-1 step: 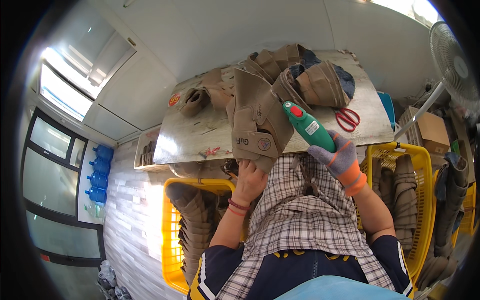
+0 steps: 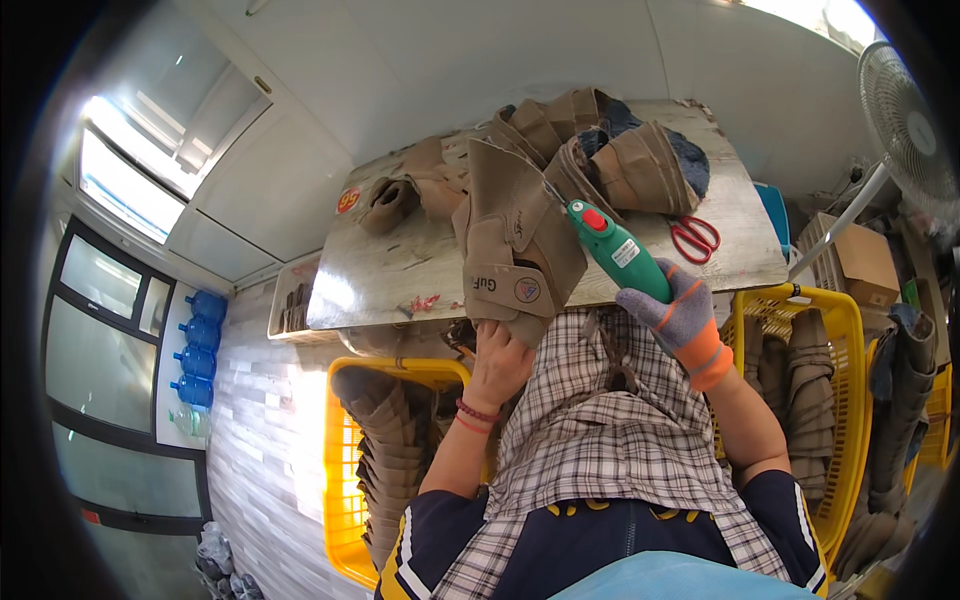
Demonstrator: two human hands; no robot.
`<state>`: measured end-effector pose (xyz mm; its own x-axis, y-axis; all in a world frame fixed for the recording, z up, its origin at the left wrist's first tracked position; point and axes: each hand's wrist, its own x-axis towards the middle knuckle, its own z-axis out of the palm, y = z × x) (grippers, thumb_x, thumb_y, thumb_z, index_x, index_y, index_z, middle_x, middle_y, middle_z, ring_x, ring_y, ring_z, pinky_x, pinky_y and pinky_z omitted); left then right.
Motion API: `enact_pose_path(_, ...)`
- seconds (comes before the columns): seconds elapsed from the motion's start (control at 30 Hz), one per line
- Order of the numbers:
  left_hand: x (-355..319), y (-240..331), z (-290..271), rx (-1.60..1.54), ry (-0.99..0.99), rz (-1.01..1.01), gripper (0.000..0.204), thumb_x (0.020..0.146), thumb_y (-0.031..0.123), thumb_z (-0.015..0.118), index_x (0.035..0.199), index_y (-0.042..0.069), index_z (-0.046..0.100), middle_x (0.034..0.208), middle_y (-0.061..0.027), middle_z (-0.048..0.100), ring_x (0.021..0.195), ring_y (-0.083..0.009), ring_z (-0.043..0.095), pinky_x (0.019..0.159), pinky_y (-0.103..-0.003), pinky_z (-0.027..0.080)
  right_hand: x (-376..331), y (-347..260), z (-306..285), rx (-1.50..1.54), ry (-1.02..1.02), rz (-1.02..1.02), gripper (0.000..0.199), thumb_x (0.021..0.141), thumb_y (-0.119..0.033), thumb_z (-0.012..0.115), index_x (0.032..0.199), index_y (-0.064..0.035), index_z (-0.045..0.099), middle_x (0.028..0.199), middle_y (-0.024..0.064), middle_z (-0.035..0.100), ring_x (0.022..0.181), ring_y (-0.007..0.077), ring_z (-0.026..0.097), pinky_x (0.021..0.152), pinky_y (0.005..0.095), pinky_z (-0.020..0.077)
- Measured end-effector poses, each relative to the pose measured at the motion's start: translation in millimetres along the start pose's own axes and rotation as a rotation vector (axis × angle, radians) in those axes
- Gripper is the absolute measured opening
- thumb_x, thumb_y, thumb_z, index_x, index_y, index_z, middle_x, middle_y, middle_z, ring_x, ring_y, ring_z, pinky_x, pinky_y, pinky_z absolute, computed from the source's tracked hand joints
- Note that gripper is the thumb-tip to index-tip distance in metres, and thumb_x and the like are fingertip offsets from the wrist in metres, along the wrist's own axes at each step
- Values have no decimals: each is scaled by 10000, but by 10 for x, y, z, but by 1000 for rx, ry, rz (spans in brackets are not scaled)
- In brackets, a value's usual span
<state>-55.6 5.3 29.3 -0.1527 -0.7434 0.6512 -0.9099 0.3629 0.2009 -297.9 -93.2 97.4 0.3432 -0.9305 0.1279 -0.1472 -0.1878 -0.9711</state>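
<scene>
My bare left hand (image 2: 499, 362) closes on the lower end of a brown fabric brace (image 2: 492, 215), its fingers partly tucked behind it. The brace stands up over the table's front edge, with a wide strap across it and a round patch on the strap. My right hand (image 2: 672, 315), in a grey and orange glove, grips a green handheld power cutter (image 2: 622, 254) with a red switch. The cutter's thin metal tip touches or nearly touches the brace's right edge; exact contact cannot be made out. Red-handled scissors (image 2: 694, 239) lie right of the cutter.
On the worn table (image 2: 385, 275) lie more brown braces (image 2: 645, 170), some showing dark blue lining, and a rolled brown piece (image 2: 392, 200). Yellow baskets (image 2: 343, 500) filled with stacked brown pieces flank me. A standing fan (image 2: 910, 130) and a cardboard box (image 2: 862, 262) are at right.
The green cutter has shifted very slightly upward along the brace's right edge. Both hands keep their grip.
</scene>
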Motion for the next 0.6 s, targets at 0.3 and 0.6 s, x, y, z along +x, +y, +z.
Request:
enact_pose_path(0.3,1305,-1224,-151,312,484,-89,252,790,44,643,1016,-28,559,993,-190,551,941,-378,524,864,-443,427,-121,263,-362,185,230,83,405,767,-227,760,1051,17,605,775,21,628,667,59,559,596,203,458)
enact_pose_path(0.6,879,-1229,1864,-1128,259,-1176,341,751,100,756,1017,16,560,930,-35,579,836,-131,526,766,-284,438,-331,630,-640,-58,294,133,379,777,-249,745,1016,20,625,749,31,634,643,64,540,578,233,454)
